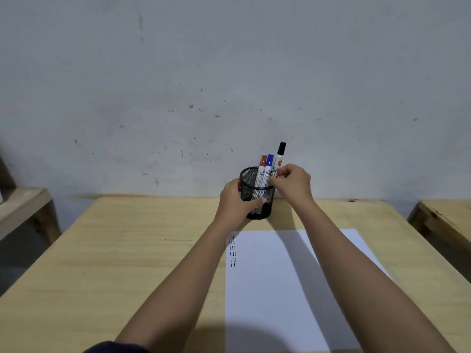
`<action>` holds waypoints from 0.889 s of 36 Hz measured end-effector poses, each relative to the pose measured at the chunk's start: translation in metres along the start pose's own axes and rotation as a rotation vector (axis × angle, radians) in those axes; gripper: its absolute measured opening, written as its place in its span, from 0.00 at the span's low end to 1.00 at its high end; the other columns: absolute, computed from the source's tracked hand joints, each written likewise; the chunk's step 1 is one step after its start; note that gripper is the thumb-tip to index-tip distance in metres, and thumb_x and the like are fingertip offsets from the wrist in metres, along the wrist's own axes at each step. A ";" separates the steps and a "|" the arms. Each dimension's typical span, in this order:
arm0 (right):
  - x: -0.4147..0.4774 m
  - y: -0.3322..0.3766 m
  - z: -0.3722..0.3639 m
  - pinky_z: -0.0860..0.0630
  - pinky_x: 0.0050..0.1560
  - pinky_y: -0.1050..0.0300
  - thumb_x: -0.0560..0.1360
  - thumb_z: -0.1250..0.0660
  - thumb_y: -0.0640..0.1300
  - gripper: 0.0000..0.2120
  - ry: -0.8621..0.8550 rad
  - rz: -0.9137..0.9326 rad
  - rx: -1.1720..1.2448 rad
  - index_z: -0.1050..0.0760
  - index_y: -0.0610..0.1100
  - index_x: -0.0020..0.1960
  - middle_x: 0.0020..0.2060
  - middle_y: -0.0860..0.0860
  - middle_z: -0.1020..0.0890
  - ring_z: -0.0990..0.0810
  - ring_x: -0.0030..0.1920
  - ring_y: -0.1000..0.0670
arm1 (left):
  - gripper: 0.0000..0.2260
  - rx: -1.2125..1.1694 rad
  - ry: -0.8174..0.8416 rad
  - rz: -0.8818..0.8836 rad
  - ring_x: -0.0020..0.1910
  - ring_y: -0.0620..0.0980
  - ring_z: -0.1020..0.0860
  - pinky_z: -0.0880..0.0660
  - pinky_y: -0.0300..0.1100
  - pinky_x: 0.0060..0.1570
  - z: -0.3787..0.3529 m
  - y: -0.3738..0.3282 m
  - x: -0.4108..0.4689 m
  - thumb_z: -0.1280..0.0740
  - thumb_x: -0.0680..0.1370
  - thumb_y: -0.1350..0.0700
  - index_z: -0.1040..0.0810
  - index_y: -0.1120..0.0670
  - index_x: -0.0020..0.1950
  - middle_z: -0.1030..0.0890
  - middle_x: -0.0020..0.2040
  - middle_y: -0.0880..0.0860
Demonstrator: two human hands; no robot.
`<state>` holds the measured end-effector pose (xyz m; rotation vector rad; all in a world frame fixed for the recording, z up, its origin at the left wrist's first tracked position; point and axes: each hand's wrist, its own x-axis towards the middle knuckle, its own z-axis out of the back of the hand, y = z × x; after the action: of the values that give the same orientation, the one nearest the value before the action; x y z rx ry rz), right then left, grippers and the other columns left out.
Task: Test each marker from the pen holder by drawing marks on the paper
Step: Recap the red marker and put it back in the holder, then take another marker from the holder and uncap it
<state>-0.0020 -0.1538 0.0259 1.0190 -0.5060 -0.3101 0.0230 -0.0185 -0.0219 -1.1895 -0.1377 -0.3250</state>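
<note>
Scuffed grey wall behind a pale wooden table (107, 250); other wooden furniture edges in at the far left and far right.

White paper (270, 289) lies on the near right part of the table. Short red, blue and black marks (232, 250) run in a column along its left edge, toward the far corner.

Black mesh pen holder (257, 193) stands at 12 o'clock from the paper, near the wall. Red marker (261, 170) and blue marker (268, 170) stand in it, caps up, leaning slightly toward 1 o'clock.

Left hand (235, 202) wraps the holder from its 9 o'clock side, thumb across the near mesh; a steadying grip.

Right hand (291, 184) sits at the holder's 3 o'clock, fingertips pinched on the barrel of the black marker (280, 155). Its cap stands clear above the other two. Its lower end is hidden behind the hand, so whether it is out of the holder cannot be told.

Key relation: the black marker's long axis is near vertical, cap up. Judgement: it must swing down toward 6 o'clock to reach the paper, and needs uncapping first.
</note>
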 end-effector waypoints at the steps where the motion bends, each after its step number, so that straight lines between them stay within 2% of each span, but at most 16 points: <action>1: 0.001 0.000 -0.001 0.32 0.28 0.73 0.65 0.29 0.36 0.07 0.000 -0.023 0.009 0.26 0.41 0.40 0.31 0.51 0.25 0.26 0.36 0.50 | 0.25 -0.007 0.000 -0.002 0.56 0.52 0.23 0.24 0.50 0.58 0.000 0.001 0.000 0.21 0.62 0.52 0.25 0.54 0.56 0.23 0.55 0.53; 4: 0.002 -0.001 -0.003 0.35 0.29 0.66 0.66 0.31 0.36 0.08 0.017 -0.089 0.021 0.31 0.42 0.37 0.33 0.51 0.27 0.29 0.33 0.52 | 0.25 -0.014 0.002 0.003 0.56 0.52 0.23 0.24 0.51 0.59 0.000 0.001 0.001 0.22 0.63 0.52 0.25 0.55 0.56 0.23 0.55 0.53; 6: 0.001 -0.001 -0.005 0.38 0.30 0.61 0.67 0.32 0.36 0.14 0.037 -0.111 0.017 0.37 0.44 0.31 0.29 0.50 0.32 0.34 0.31 0.51 | 0.25 -0.013 0.008 0.006 0.56 0.52 0.23 0.24 0.50 0.59 0.000 0.002 0.001 0.22 0.63 0.52 0.25 0.55 0.56 0.23 0.55 0.53; 8: 0.001 0.000 -0.005 0.38 0.31 0.58 0.67 0.34 0.36 0.16 0.048 -0.131 0.018 0.40 0.45 0.29 0.27 0.50 0.33 0.35 0.32 0.50 | 0.25 -0.018 0.015 0.008 0.56 0.51 0.23 0.24 0.49 0.59 0.000 0.002 0.001 0.22 0.63 0.53 0.25 0.55 0.56 0.23 0.54 0.53; 11: 0.001 -0.002 -0.007 0.35 0.34 0.57 0.67 0.33 0.37 0.15 0.047 -0.148 0.039 0.38 0.45 0.30 0.29 0.50 0.31 0.30 0.36 0.48 | 0.24 -0.022 0.022 0.007 0.56 0.51 0.23 0.24 0.47 0.58 0.000 0.002 0.001 0.22 0.64 0.53 0.25 0.55 0.56 0.23 0.54 0.53; 14: 0.002 -0.003 -0.007 0.33 0.33 0.60 0.67 0.33 0.38 0.08 0.039 -0.146 0.065 0.32 0.42 0.40 0.38 0.48 0.26 0.27 0.41 0.48 | 0.24 -0.024 0.020 -0.004 0.56 0.51 0.23 0.24 0.47 0.58 0.000 0.003 0.002 0.22 0.63 0.53 0.25 0.54 0.55 0.24 0.54 0.53; 16: 0.004 -0.001 -0.006 0.32 0.35 0.61 0.68 0.32 0.40 0.11 0.030 -0.119 0.071 0.29 0.40 0.48 0.43 0.47 0.25 0.26 0.44 0.48 | 0.23 -0.031 0.016 0.000 0.56 0.52 0.23 0.24 0.50 0.59 -0.001 0.004 0.002 0.22 0.62 0.52 0.25 0.53 0.54 0.24 0.53 0.53; 18: 0.006 0.004 -0.005 0.32 0.35 0.63 0.69 0.31 0.40 0.14 0.019 -0.082 0.100 0.28 0.38 0.52 0.44 0.47 0.24 0.25 0.44 0.49 | 0.22 -0.036 0.015 -0.002 0.56 0.52 0.23 0.24 0.51 0.59 -0.001 0.005 0.003 0.22 0.62 0.52 0.26 0.50 0.52 0.24 0.53 0.53; 21: 0.010 0.014 -0.005 0.35 0.30 0.69 0.69 0.29 0.42 0.11 0.040 -0.092 0.126 0.27 0.42 0.48 0.38 0.52 0.25 0.28 0.37 0.56 | 0.21 -0.039 0.020 -0.007 0.56 0.52 0.23 0.25 0.51 0.59 0.000 0.004 0.003 0.22 0.62 0.52 0.27 0.48 0.50 0.24 0.53 0.53; 25: 0.016 0.020 -0.009 0.36 0.30 0.63 0.67 0.26 0.44 0.12 0.045 -0.136 0.128 0.29 0.41 0.42 0.32 0.52 0.28 0.29 0.34 0.53 | 0.21 -0.053 0.028 -0.008 0.56 0.52 0.23 0.24 0.51 0.59 0.000 0.004 0.003 0.22 0.63 0.53 0.27 0.48 0.50 0.24 0.52 0.52; 32: 0.019 0.019 -0.015 0.34 0.28 0.63 0.64 0.24 0.45 0.13 0.036 -0.156 0.127 0.26 0.41 0.41 0.33 0.50 0.24 0.29 0.30 0.55 | 0.22 -0.046 0.025 -0.009 0.55 0.51 0.23 0.24 0.48 0.58 -0.001 0.005 0.004 0.22 0.63 0.52 0.25 0.51 0.53 0.23 0.53 0.52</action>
<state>0.0225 -0.1423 0.0412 1.1880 -0.4185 -0.4011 0.0281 -0.0182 -0.0256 -1.2305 -0.1145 -0.3530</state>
